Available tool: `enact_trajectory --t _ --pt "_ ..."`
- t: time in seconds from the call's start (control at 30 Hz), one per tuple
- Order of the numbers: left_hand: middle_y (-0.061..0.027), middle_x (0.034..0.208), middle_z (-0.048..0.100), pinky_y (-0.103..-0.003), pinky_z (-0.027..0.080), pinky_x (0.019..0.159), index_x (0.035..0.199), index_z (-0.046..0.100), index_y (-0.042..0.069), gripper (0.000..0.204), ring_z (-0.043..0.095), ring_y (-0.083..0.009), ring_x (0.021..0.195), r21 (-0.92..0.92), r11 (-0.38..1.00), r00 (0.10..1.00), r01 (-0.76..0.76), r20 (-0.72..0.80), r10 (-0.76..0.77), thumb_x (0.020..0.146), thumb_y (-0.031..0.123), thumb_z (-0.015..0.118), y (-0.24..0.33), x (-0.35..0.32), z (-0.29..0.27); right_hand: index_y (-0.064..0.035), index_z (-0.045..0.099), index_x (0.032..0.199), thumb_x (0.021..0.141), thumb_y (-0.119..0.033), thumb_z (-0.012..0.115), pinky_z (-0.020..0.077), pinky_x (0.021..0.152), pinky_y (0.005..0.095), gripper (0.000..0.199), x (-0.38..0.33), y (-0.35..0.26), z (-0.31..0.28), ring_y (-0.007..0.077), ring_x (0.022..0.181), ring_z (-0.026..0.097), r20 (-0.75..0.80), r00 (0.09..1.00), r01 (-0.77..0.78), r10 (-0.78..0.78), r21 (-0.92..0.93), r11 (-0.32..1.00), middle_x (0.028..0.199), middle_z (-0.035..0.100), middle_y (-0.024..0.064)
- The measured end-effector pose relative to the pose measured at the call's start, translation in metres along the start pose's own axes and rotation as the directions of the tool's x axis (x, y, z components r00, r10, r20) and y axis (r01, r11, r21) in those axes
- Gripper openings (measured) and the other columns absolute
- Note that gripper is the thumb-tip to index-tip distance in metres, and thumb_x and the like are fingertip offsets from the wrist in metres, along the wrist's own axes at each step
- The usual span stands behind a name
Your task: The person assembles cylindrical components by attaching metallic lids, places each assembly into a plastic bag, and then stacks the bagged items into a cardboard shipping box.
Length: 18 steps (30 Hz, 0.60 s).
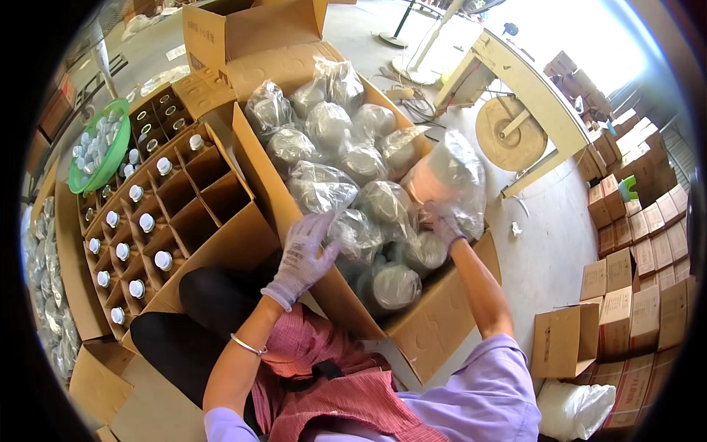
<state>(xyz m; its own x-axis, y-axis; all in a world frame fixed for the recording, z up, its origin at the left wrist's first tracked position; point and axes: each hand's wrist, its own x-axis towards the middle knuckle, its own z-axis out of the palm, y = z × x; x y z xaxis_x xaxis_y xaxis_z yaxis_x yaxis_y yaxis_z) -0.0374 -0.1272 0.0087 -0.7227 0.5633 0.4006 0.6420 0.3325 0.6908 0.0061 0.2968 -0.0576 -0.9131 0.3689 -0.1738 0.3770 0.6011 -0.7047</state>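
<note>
An open cardboard carton (252, 158) stands in front of me, filled with rounded bottles (394, 287) in clear plastic bags. My right hand (444, 227), in a thin pale glove, grips a bagged bottle (453, 173) at its lower end, above the carton's right side. The bag is loose and wrinkled, and part of my fingers is hidden by it. My left hand (303, 254), gloved too, has its fingers spread at the carton's left edge, touching or just over the nearest bags.
To the left, a divided carton (234, 221) holds several white-capped bottles (163, 260) and some bare cells. A green basket (127, 140) of white caps rests at its far corner. A machine table (541, 92) stands beyond. Stacked boxes (633, 317) line the right.
</note>
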Motion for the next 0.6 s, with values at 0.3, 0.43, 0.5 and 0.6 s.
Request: enact_trajectory --t 0.3,0.43,0.5,0.6 --pt "-0.0149 0.141 0.047 -0.058 0.023 0.114 0.136 0.054 0.011 0.063 0.039 -0.0385 0.133 0.355 0.91 0.958 -0.212 0.26 0.122 0.082 0.04 0.068 0.003 -0.011 0.049 -0.0067 0.065 0.121 0.096 -0.045 0.051 0.0477 0.091 0.039 0.049 0.054 0.035 0.053 0.0273 0.099 0.063 0.216 0.875 -0.408 0.434 -0.156 0.9 0.116 0.068 0.0131" --pt "-0.0165 0.137 0.049 -0.056 0.024 0.115 0.135 0.054 0.011 0.063 0.04 -0.039 0.132 0.32 0.916 0.955 -0.24 0.245 0.165 0.081 0.04 0.069 -0.007 -0.014 0.046 -0.0058 0.069 0.11 0.086 -0.039 0.064 0.0522 0.08 0.0382 0.041 0.038 -0.014 0.008 0.0257 0.09 0.067 0.486 0.846 0.1 0.22 -0.549 0.83 0.104 0.071 0.0133" --pt "-0.0167 0.137 0.049 -0.056 0.025 0.114 0.134 0.055 0.011 0.062 0.04 -0.0393 0.132 0.274 0.921 0.945 -0.277 0.249 0.211 0.081 0.04 0.069 -0.01 -0.011 0.045 -0.0026 0.073 0.091 0.08 -0.039 0.071 0.0551 0.069 0.0391 0.038 0.027 -0.05 -0.049 0.0272 0.077 0.07 0.742 0.615 0.783 -0.266 -0.539 0.309 0.084 0.072 0.0137" --pt "-0.0167 0.137 0.049 -0.056 0.026 0.114 0.132 0.056 0.011 0.06 0.041 -0.0393 0.131 0.279 0.924 0.956 -0.26 0.21 0.206 0.08 0.037 0.07 -0.009 -0.022 0.035 0.0026 0.068 0.086 0.085 -0.041 0.069 0.054 0.062 0.0355 0.044 -0.043 -0.175 -0.039 0.0273 0.066 0.067 0.19 0.977 0.007 0.096 -0.477 0.879 0.073 0.066 0.017"
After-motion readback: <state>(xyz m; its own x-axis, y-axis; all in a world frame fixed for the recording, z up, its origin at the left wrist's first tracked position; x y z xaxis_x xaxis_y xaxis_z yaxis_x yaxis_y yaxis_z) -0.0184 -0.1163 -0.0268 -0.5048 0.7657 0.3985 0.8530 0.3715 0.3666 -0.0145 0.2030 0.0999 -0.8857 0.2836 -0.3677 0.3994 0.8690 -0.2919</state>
